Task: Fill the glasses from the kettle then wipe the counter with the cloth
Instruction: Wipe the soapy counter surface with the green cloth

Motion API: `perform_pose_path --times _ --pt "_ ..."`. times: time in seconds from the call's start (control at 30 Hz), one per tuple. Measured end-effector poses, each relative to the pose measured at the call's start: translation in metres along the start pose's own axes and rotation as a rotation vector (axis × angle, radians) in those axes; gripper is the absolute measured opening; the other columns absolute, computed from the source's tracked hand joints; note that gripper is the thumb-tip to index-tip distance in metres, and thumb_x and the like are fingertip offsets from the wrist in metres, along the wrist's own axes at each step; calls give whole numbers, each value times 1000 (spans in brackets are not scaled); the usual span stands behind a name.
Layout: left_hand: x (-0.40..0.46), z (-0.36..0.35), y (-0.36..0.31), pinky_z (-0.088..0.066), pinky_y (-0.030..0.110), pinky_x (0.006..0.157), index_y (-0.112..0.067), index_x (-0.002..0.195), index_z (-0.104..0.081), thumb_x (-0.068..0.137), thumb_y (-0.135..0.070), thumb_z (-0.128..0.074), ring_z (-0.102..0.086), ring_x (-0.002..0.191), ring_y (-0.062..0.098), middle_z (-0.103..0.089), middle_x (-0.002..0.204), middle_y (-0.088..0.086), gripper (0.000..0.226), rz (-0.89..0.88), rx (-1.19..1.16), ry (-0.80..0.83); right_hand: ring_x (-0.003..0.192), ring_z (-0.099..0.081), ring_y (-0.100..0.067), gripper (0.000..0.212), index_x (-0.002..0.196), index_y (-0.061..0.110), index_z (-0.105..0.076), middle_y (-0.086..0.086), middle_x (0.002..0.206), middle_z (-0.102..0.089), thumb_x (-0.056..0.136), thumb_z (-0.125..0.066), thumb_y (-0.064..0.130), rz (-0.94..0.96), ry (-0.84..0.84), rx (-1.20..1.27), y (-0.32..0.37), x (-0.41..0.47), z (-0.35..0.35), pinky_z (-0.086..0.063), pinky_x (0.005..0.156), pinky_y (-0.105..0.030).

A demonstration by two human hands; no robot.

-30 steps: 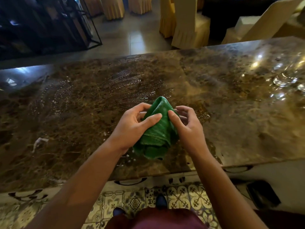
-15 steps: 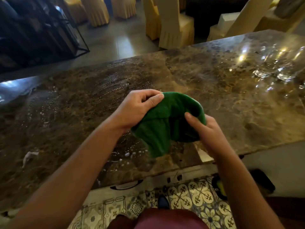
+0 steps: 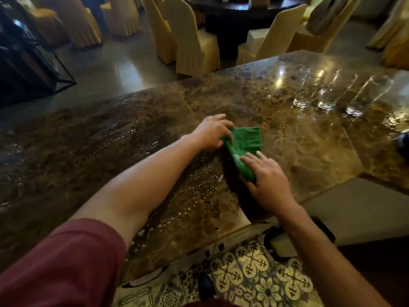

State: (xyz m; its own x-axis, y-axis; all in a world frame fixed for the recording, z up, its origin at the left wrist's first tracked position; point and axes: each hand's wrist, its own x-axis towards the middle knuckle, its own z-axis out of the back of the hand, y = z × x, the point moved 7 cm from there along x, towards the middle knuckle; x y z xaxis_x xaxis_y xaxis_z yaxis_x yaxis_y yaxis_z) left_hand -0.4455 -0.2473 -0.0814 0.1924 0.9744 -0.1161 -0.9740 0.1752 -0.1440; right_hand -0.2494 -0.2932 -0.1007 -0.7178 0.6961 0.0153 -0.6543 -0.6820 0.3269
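Note:
A green cloth lies spread on the brown marble counter, near its middle. My left hand grips the cloth's upper left edge with curled fingers. My right hand presses flat on the cloth's near end, fingers spread. Three clear glasses stand in a row at the far right of the counter. A dark rounded object shows at the right edge, too cut off to identify.
Water droplets and wet streaks cover the counter left of the cloth. Yellow-covered chairs and a dark table stand beyond the far edge. A dark dish sits on the patterned tile floor below the counter's near edge.
The cloth was held bunched above the counter in both hands; now it lies spread on the marble, further right. The view turned right, so the glasses came into sight.

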Motion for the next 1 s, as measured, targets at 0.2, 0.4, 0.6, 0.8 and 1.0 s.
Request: perform_pose_path --times 0.2,0.4,0.6,0.8,1.0 --pt "-64 8 63 -7 51 125 -37 125 -71 98 -24 -64 -9 157 28 -32 165 -3 31 266 -391 -122 144 -45 -25 76 133 26 -69 -4 151 -57 94 -31 79 -83 -89 86 4 -4 -2 -33 116 -46" --pt "-233 -25 164 -8 55 125 -30 153 -44 101 -49 -52 -5 158 31 -21 169 8 56 751 -148 -220 161 -6 -27 67 160 36 -31 -3 173 -18 98 -25 60 -65 41 -99 2 73 -44 -7 129 -51" --pt "-399 -55 253 -4 53 126 -28 162 -23 101 -63 -35 5 158 30 -5 172 12 71 1105 -148 -88 161 -2 -25 74 164 36 -19 -2 174 -12 96 -13 63 -176 38 -151 10 81 -54 0 129 -52" --pt "-452 -63 294 -9 58 123 -35 159 -30 100 -62 -42 3 158 31 -7 172 4 65 1128 -138 -78 161 1 -31 72 165 33 -17 -2 174 -11 99 -19 62 -253 31 -135 90 80 -84 4 128 -55" --pt "-469 -58 326 -8 59 123 -38 158 -30 101 -65 -37 1 158 29 -8 172 1 63 1125 -151 -74 160 2 -37 70 165 27 -16 -8 174 -9 103 -22 57 -355 27 -103 167 117 -111 3 126 -59"
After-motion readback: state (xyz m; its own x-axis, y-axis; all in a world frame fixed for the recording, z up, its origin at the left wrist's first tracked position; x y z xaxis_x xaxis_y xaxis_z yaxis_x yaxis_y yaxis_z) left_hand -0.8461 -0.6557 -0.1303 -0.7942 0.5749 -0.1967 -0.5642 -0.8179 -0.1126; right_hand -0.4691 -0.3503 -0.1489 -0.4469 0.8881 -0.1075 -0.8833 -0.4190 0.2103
